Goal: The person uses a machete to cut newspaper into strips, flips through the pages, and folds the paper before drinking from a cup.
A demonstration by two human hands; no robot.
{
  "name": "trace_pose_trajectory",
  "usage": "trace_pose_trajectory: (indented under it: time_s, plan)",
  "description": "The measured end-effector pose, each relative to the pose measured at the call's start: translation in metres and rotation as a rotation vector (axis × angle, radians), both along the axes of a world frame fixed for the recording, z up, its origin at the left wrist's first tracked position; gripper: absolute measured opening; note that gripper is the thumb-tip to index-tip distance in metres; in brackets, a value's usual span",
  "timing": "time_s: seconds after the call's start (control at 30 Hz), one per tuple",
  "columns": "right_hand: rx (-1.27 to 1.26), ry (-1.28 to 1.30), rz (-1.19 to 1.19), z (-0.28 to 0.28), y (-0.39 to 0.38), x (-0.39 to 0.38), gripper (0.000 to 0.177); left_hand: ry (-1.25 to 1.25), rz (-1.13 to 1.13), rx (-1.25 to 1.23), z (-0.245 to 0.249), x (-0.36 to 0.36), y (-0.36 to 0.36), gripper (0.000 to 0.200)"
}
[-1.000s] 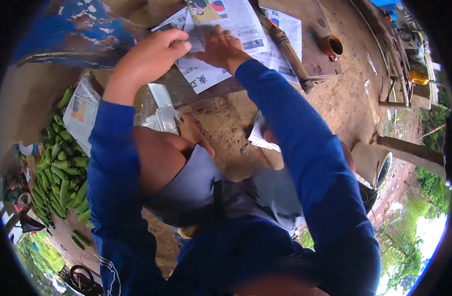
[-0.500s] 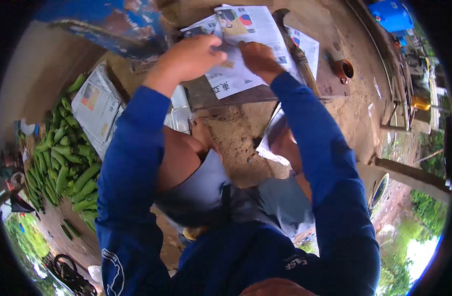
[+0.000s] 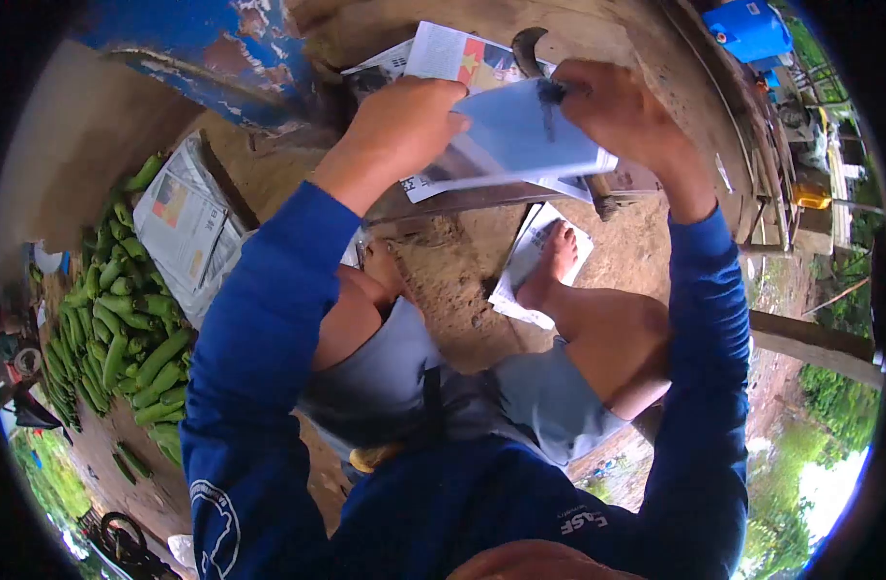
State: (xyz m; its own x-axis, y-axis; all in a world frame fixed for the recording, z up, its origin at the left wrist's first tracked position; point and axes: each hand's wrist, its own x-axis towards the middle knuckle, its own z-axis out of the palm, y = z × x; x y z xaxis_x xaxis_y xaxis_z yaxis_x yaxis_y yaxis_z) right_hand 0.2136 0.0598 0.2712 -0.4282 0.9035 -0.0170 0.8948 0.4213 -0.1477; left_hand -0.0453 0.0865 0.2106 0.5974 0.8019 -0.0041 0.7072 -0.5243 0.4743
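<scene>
A newspaper sheet (image 3: 515, 135) is stretched between my two hands above a low board (image 3: 394, 205), its near edge lifted and curved. My left hand (image 3: 404, 126) pinches the sheet at its left side. At the upper right of the sheet, my right hand (image 3: 622, 116) grips it with curled fingers. More printed newspaper (image 3: 438, 48) lies on the board beneath and beyond. A hooked blade (image 3: 530, 50) shows behind the sheet, and its wooden handle (image 3: 604, 198) sticks out below; the middle of this knife is covered.
Folded newspaper (image 3: 530, 256) lies on the ground under my foot (image 3: 559, 253). To the left are a newspaper stack (image 3: 187, 217) and a heap of long green vegetables (image 3: 124, 319). A peeling blue surface (image 3: 211, 58) stands at upper left, a blue container (image 3: 749, 29) at upper right.
My right hand has moved right and the sheet has been raised between both hands. My left hand has shifted slightly right and down. The brown mug is now hidden behind my right hand.
</scene>
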Motion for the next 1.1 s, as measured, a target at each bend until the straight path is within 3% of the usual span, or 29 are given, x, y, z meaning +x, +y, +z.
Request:
trace_pose_trajectory:
  time_s: [0.03,0.1,0.2,0.27,0.3,0.4,0.47,0.5,0.6,0.77,0.87,0.9,1.1]
  plan:
    - [-0.090,0.047,-0.110,0.001,-0.010,-0.002,0.037,-0.015,-0.028,0.010,0.000,-0.001,-0.001,0.028]
    - [-0.077,0.124,-0.033,-0.012,-0.029,-0.008,0.036,-0.048,-0.077,0.098,-0.004,-0.001,-0.006,0.025]
    - [-0.182,0.222,0.017,-0.022,-0.039,-0.019,0.032,0.066,-0.160,0.044,0.006,0.009,-0.015,0.020]
    - [-0.239,0.285,0.006,-0.025,-0.040,-0.023,0.029,0.189,-0.210,0.146,0.012,0.015,-0.021,0.023]
    - [-0.239,0.316,-0.008,-0.026,-0.039,-0.024,0.027,0.250,-0.226,0.206,0.016,0.017,-0.022,0.026]
    - [-0.082,0.455,-0.046,-0.040,-0.030,-0.010,0.027,0.026,-0.005,0.644,0.021,0.021,-0.029,0.034]
    - [-0.075,0.541,-0.213,-0.036,-0.030,0.001,0.029,-0.033,0.083,0.603,0.035,0.021,-0.034,0.045]
    - [-0.207,0.717,-0.326,-0.033,-0.031,0.006,0.033,-0.066,0.127,0.579,0.042,0.022,-0.037,0.050]
    - [-0.452,1.247,-0.466,-0.030,-0.035,0.003,0.035,-0.351,0.107,0.107,0.029,0.021,-0.045,0.057]
    - [-0.704,1.311,-0.423,-0.013,-0.045,-0.013,0.042,-0.664,0.183,-0.413,0.027,0.029,-0.056,0.065]
    - [-0.822,1.435,-0.384,0.002,-0.052,-0.026,0.049,-0.720,0.131,-0.537,0.047,0.029,-0.060,0.057]
    - [-0.902,1.439,-0.292,-0.004,-0.047,-0.024,0.059,-0.742,0.105,-0.553,0.045,0.028,-0.060,0.057]
    - [-0.951,1.445,-0.254,-0.010,-0.048,-0.018,0.062,-0.911,0.046,-0.629,0.035,0.021,-0.065,0.048]
